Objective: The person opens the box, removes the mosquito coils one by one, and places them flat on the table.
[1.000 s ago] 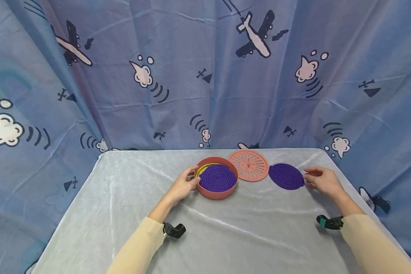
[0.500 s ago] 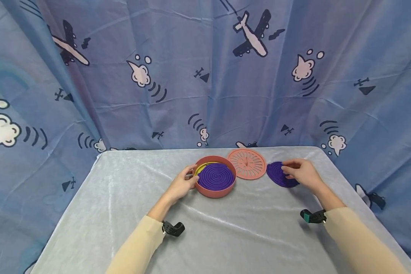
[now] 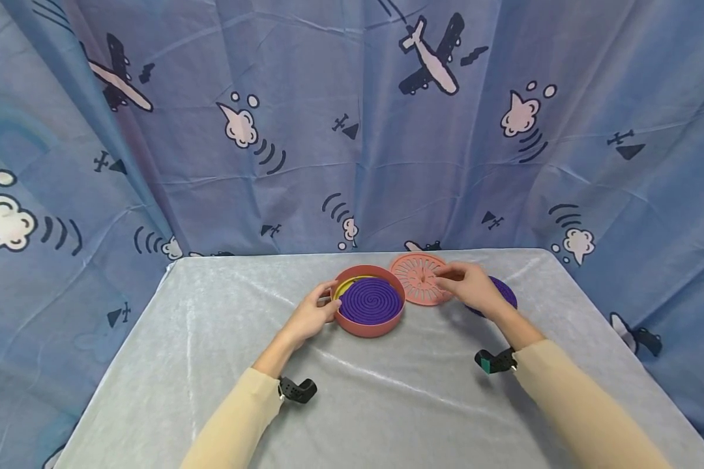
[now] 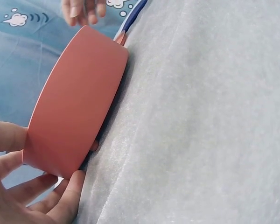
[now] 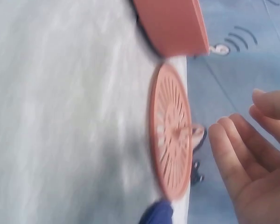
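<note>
A round coral-red box [image 3: 352, 326] without a lid stands on the table. Inside it lies a purple spiral coaster [image 3: 371, 301], over a yellow piece [image 3: 346, 285] that shows only at one edge. My left hand [image 3: 309, 319] grips the box at its left side, thumb at the rim and fingers against the wall. Over the slotted coral lid [image 3: 413, 277], which lies flat with a small knob, hovers my right hand [image 3: 475, 290]. Its fingers [image 5: 224, 149] are relaxed and hold nothing. Partly hidden behind that hand is a second purple spiral coaster [image 3: 506, 292].
Grey-white cloth covers the table [image 3: 375, 404]. A blue curtain [image 3: 305, 130] printed with airplanes and clouds hangs directly behind the table's far edge. The lid lies close beside the box's right side.
My right hand has moved left, from beside the second purple coaster, across it, to above the slotted lid. My left hand stays at the box.
</note>
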`<control>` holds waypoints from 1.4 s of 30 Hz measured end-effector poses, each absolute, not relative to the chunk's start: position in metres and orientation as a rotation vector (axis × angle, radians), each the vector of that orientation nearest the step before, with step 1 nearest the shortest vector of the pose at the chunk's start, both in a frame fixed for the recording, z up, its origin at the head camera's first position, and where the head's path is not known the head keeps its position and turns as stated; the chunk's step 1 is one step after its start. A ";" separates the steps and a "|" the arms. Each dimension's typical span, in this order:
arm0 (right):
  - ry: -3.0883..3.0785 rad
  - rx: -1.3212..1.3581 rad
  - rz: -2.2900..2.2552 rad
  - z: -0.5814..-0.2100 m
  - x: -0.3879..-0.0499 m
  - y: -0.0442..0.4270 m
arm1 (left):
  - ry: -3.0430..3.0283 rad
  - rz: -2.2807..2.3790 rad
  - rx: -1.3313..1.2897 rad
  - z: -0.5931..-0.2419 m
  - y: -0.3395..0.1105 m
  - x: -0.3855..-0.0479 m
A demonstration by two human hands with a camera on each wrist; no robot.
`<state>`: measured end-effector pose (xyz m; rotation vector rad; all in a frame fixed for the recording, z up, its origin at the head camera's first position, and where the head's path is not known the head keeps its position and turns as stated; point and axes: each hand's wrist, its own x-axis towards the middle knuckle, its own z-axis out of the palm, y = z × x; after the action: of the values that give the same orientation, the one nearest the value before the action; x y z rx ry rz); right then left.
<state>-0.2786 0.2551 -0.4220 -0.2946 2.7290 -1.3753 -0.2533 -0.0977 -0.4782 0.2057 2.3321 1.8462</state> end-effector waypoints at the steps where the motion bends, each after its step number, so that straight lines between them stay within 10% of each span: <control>1: 2.733 -0.306 -1.377 -0.421 -0.280 0.250 | 2.332 1.845 0.210 -0.478 -0.098 -0.254; 42: 2.797 -0.711 -0.928 -0.438 -0.317 0.126 | 2.321 1.848 0.256 -0.483 -0.100 -0.257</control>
<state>-0.3172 0.1260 -0.4384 -0.7112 2.7966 -0.9277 -0.2575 -0.1003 -0.4832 0.2557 2.3214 1.8476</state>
